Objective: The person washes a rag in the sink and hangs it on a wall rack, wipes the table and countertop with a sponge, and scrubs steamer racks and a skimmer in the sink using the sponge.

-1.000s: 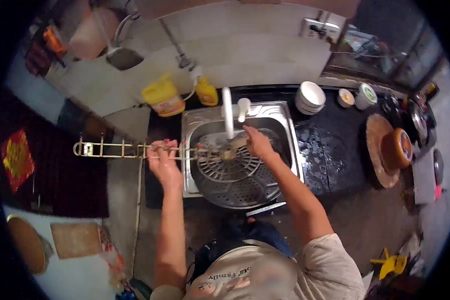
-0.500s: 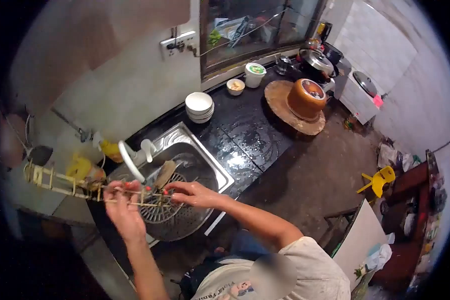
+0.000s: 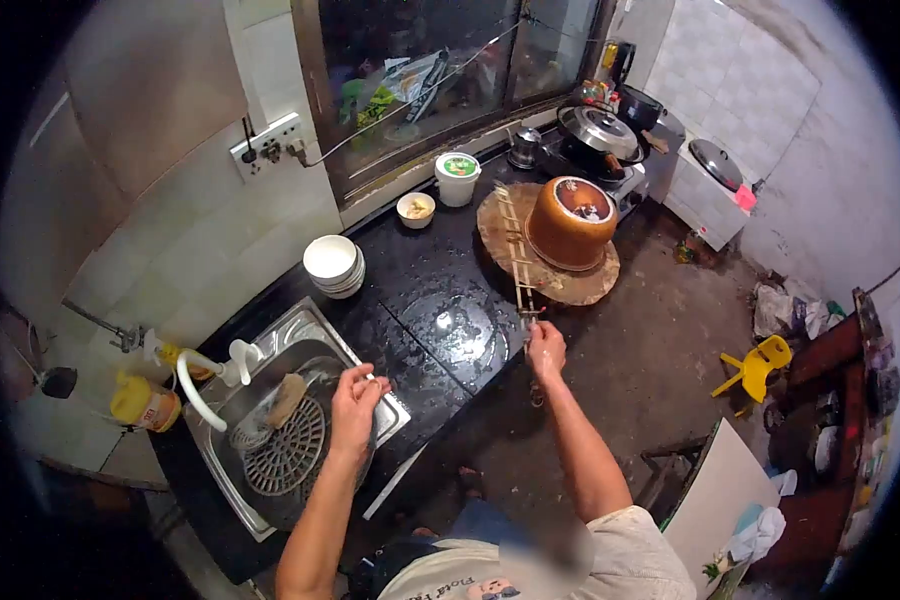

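My right hand (image 3: 546, 352) is closed on the near end of a long ladder-like rack (image 3: 518, 250), whose far end reaches over the round wooden board (image 3: 597, 287). Just left of the rack, seen from its far side, an upturned brown pot (image 3: 571, 225) rests on that board. My left hand (image 3: 354, 405) is over the right rim of the steel sink (image 3: 305, 318), its fingers curled; whatever they may hold is too small to name. Inside the sink lie a round slotted grate (image 3: 284, 446) and a brown piece (image 3: 288, 400).
Stacked white bowls (image 3: 334, 265), a small bowl (image 3: 415, 209) and a lidded tub (image 3: 457, 180) stand along the back of the wet black counter (image 3: 420, 330). A white faucet (image 3: 200, 397) arches over the sink. A lidded pan (image 3: 602, 130) is at the far right.
The view has swung right. The rack has gone from both hands above the sink to my right hand alone, over the board. My left hand has let go of it.
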`<control>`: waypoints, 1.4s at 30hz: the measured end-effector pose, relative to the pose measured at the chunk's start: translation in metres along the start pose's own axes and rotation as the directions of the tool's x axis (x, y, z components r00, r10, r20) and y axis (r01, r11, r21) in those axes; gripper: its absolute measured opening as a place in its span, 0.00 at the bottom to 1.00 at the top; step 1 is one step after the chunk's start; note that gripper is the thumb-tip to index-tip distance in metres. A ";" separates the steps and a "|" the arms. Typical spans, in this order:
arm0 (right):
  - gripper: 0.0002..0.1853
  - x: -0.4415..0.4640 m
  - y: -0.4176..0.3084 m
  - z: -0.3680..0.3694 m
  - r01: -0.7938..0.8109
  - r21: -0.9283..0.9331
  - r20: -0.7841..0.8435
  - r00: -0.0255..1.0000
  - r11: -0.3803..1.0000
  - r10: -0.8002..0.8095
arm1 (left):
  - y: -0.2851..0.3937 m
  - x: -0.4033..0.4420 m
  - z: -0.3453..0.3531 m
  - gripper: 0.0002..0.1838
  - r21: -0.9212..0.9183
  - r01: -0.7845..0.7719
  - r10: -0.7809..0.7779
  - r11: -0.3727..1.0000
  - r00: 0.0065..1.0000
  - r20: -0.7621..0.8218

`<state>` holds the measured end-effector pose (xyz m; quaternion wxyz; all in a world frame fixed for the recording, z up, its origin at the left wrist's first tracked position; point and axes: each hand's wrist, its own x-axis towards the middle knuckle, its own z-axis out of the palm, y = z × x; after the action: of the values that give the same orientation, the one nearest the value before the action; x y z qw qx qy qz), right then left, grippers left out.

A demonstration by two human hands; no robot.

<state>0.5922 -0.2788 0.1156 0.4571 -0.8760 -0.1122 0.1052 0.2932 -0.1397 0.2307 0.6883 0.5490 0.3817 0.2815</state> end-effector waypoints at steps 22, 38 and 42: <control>0.14 -0.004 -0.017 0.080 0.581 -0.064 0.116 0.812 0.811 -0.572 | -0.105 -0.120 -0.260 0.29 0.512 0.446 0.041 0.734 0.724 -0.689; 0.28 -0.306 -0.093 0.356 0.696 0.112 0.904 0.224 0.709 -0.363 | -0.216 0.016 -0.398 0.11 0.997 0.021 0.039 0.070 0.999 -0.024; 0.38 -0.298 -0.119 0.405 0.969 -0.031 0.896 0.135 0.244 -0.424 | -0.185 -0.007 -0.398 0.07 0.985 -0.159 0.117 -0.066 0.979 0.166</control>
<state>0.1803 0.0157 0.0113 0.0240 -0.6435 -0.7492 0.1549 -0.0490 0.0253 0.0104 0.0503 0.9154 0.3987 -0.0221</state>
